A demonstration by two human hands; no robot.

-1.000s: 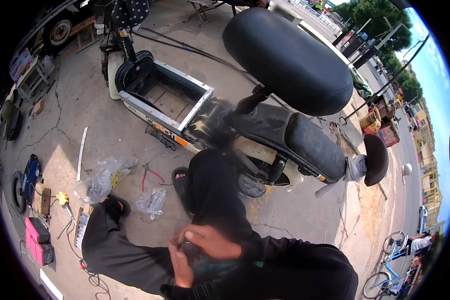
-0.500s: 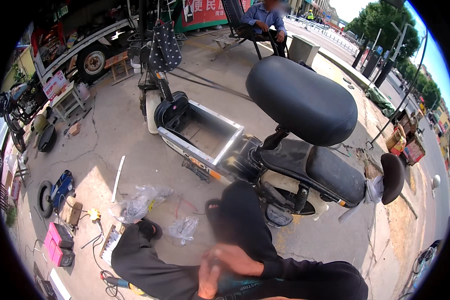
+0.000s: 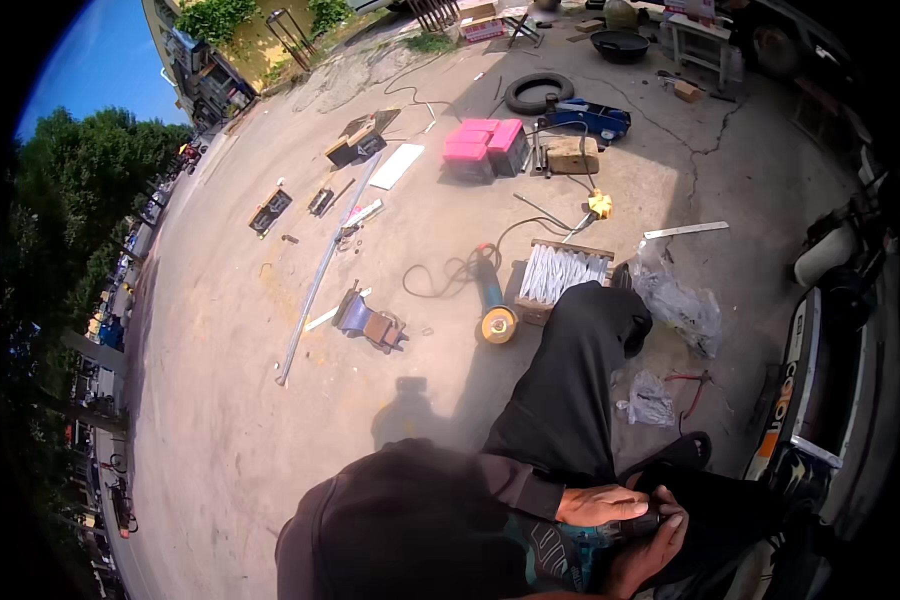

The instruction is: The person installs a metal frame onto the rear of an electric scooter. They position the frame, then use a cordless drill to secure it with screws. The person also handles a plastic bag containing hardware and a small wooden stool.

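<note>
Close to my body at the lower right, both hands are closed round a teal and black power drill (image 3: 592, 537). The fingers of my left hand (image 3: 602, 505) lie over the top, by the black chuck. From below, my right hand (image 3: 658, 547) wraps the chuck end. Dark sleeves and my lap hide part of the drill's body. Beyond my bent knee, an angle grinder (image 3: 495, 305) with a yellowish disc rests on the concrete. Beside it sits a wooden box (image 3: 567, 275) packed with white strips.
A scooter (image 3: 795, 390) stands at the right. Clear plastic bags (image 3: 680, 305) and red-handled pliers (image 3: 692, 390) lie near my feet. Farther off are a bench vise (image 3: 370, 322), a long metal bar (image 3: 315, 285), pink-topped batteries (image 3: 485, 148), a tyre (image 3: 538, 92) and a blue jack (image 3: 588, 118).
My view has swung left, so the scooter now shows only at the right edge. My hands, earlier together over my lap, now show the drill between them.
</note>
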